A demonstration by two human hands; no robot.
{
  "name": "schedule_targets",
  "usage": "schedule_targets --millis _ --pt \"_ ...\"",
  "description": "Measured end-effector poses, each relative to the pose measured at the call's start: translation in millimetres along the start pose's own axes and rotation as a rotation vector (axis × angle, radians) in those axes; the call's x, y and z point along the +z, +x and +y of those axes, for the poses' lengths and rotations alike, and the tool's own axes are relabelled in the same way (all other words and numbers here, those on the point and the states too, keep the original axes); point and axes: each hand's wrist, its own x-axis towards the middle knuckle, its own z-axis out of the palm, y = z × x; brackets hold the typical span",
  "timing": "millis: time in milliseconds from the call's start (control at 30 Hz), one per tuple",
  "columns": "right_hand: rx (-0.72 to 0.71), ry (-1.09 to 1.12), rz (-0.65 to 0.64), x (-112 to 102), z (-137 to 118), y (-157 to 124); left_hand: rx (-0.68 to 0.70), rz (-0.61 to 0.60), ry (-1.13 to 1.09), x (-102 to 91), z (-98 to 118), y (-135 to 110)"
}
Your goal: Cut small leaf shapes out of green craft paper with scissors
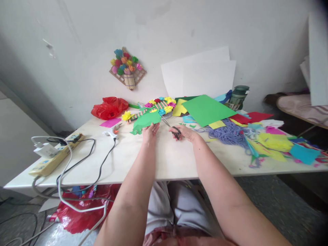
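Observation:
My left hand [150,132] pinches the near edge of a green paper piece [145,121] lying on the white table [169,160]. My right hand [185,132] grips the black handles of a pair of scissors [171,126], whose blades point up and left toward the green piece. Just behind the paper lies a flat craft of woven strips topped with colourful paper flowers [160,105].
A large green sheet [206,109], purple yarn [228,133] and several coloured paper scraps [275,143] cover the right side. A red plastic bag [109,107], a pink slip [110,122], and a power strip [55,153] with cables lie left. White boards [202,77] lean on the wall.

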Motion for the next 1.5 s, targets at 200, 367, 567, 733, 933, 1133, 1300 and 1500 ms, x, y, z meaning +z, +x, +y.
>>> schedule_targets --millis 200,367,567,733,933,1133,1300,1500 --pt "-0.029 -0.019 -0.02 4.3 2.4 3.9 -0.009 -0.003 0.017 3.4 -0.5 -2.0" --pt "-0.022 -0.01 -0.006 7.7 5.1 8.6 -0.028 -0.077 0.018 6.1 -1.3 -5.4" --pt "-0.015 0.073 0.024 11.3 6.5 11.9 -0.061 -0.121 0.036 8.2 -3.2 -6.7" --pt "-0.012 0.121 0.041 13.6 7.7 12.8 -0.073 -0.144 0.027 7.8 -4.9 -6.0" --pt "-0.01 0.147 0.051 14.9 6.9 12.6 -0.077 -0.145 0.034 7.8 -5.4 -5.1" --pt "-0.019 0.164 0.048 15.1 8.1 13.6 -0.078 -0.15 0.033 7.7 -5.8 -5.1" --pt "-0.023 0.178 0.06 16.0 11.0 14.6 -0.07 -0.152 0.02 7.8 -5.8 -5.4" --pt "-0.01 0.206 0.051 16.6 7.7 12.1 -0.079 -0.141 0.034 8.5 -5.0 -5.3"
